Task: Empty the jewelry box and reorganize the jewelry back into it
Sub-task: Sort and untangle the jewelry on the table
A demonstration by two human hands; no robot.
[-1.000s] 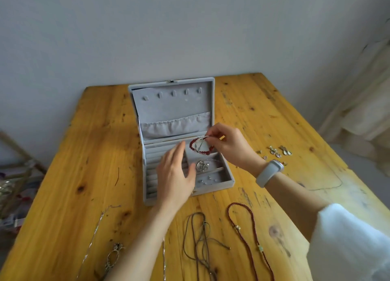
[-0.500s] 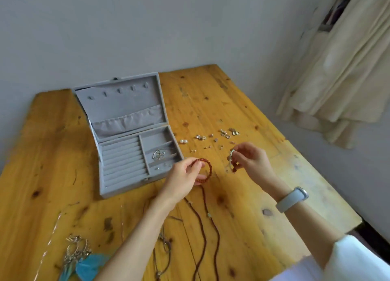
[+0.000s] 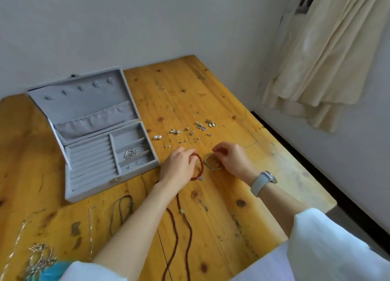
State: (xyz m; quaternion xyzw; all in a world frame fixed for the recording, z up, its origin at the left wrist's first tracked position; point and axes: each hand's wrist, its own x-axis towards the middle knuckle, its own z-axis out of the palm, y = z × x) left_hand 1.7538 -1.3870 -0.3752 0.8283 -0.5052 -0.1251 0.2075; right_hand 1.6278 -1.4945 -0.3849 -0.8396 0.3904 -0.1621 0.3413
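— Resting on the yellow wooden table (image 3: 211,95), what does the left hand (image 3: 177,168) hold?

— Its fingers are curled on a round bracelet of dark red beads (image 3: 200,168). The bracelet lies flat on the wood, just right of the grey felt jewelry box (image 3: 92,175).

— And the right hand (image 3: 234,160)?

— Its fingertips are pinched together on a thin pale green bangle (image 3: 212,163), which lies right beside the red bracelet. A grey band watch (image 3: 262,183) sits on that wrist.

— Is the box open?

— Yes, its lid stands up. A shiny silver piece (image 3: 130,153) lies in a small right-side compartment. The long ring rows on the left look bare.

— What else is on the table?

— Little silver earrings and two white pearls (image 3: 157,137) are spread behind the hands. A long dark red bead necklace (image 3: 176,234) lies near the person, between the arms. A dark cord necklace (image 3: 121,211) lies in front of the box.
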